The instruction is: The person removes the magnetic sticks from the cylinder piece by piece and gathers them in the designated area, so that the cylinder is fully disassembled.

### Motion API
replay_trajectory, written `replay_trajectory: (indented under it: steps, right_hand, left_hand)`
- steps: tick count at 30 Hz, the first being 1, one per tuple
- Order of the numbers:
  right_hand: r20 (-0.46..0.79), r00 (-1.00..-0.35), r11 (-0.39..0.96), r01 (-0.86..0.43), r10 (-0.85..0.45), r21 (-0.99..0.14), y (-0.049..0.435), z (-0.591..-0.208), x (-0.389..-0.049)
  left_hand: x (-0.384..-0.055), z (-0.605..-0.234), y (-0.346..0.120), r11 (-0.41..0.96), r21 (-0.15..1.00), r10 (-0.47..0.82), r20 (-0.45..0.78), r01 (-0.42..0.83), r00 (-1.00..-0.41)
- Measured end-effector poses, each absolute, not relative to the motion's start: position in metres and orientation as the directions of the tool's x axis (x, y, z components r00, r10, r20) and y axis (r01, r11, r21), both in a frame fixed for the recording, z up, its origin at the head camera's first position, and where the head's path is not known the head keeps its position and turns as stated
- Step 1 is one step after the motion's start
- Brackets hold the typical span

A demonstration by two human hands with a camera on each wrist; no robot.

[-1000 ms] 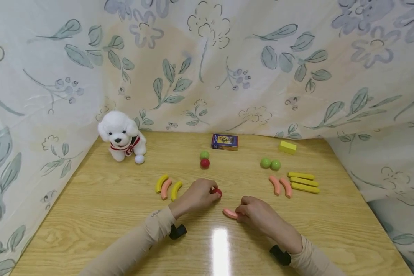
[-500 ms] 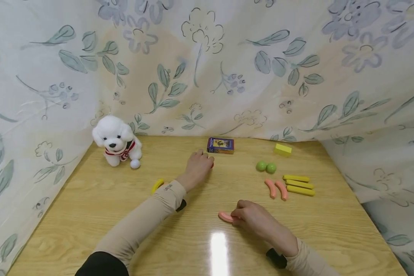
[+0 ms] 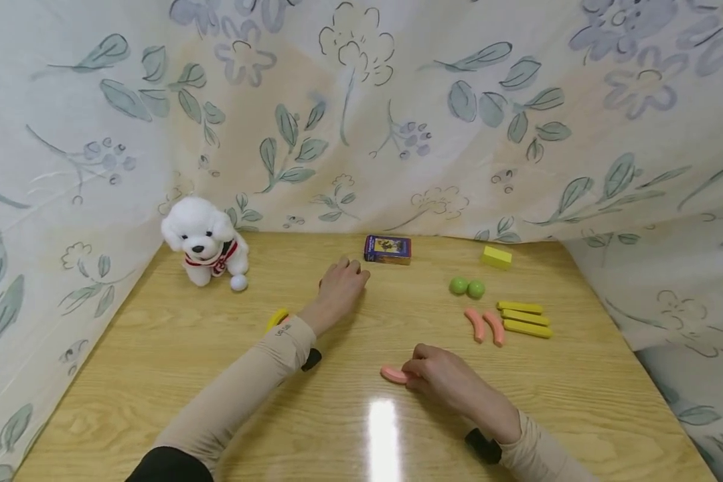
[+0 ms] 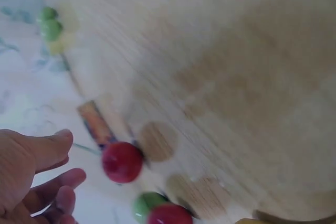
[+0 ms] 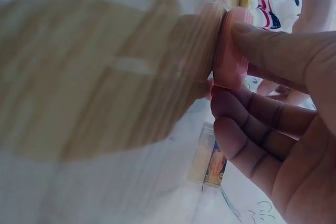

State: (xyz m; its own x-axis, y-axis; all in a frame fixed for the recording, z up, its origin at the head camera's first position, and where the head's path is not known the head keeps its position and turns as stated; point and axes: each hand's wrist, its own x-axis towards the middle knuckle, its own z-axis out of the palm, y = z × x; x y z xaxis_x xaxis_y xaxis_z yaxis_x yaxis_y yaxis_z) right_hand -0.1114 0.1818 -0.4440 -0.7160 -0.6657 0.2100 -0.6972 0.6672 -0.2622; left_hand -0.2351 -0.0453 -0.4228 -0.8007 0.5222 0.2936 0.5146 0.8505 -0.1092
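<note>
My left hand reaches over the middle of the table. In the left wrist view its fingers are spread and hold nothing. Just beyond them, apart, sits a red ball; a second red ball and a green ball show at the lower edge. In the head view that hand mostly hides these balls. My right hand pinches a pink curved stick low over the table. The right wrist view shows the thumb on the pink stick's side and the other fingers behind.
A white toy dog stands at the back left beside a white ball. A small card box, a yellow block, green balls, pink sticks and yellow sticks lie behind and right. My left sleeve partly covers a yellow curved stick.
My left hand carried a red ball forward from the middle to the other balls, then let go and drew slightly left. My right hand has stayed with the pink stick.
</note>
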Motion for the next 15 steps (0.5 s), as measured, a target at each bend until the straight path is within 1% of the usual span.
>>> replay_trajectory:
  steps: [4,9,12,15]
  right_hand:
    - [0.217,-0.713,0.669,-0.701,-0.667,-0.247,0.182,-0.442,-0.112]
    - [0.251,-0.697,0.673,-0.716,-0.672,-0.186,0.184,-0.435,-0.115]
    - [0.227,-0.7,0.67,-0.714,-0.677,-0.203,0.186,-0.432,-0.115]
    - [0.203,-0.705,0.668,-0.709,-0.68,-0.226,0.185,-0.432,-0.114]
  left_hand:
    - [-0.211,-0.416,-0.052,0.815,-0.003,0.552,0.307,0.579,-0.775]
    - [-0.174,-0.412,-0.058,0.759,0.16,0.577,0.281,0.631,-0.767]
    - [-0.154,-0.414,-0.061,0.729,0.213,0.6,0.26,0.651,-0.757]
    - [-0.142,-0.42,-0.06,0.707,0.234,0.625,0.233,0.667,-0.745]
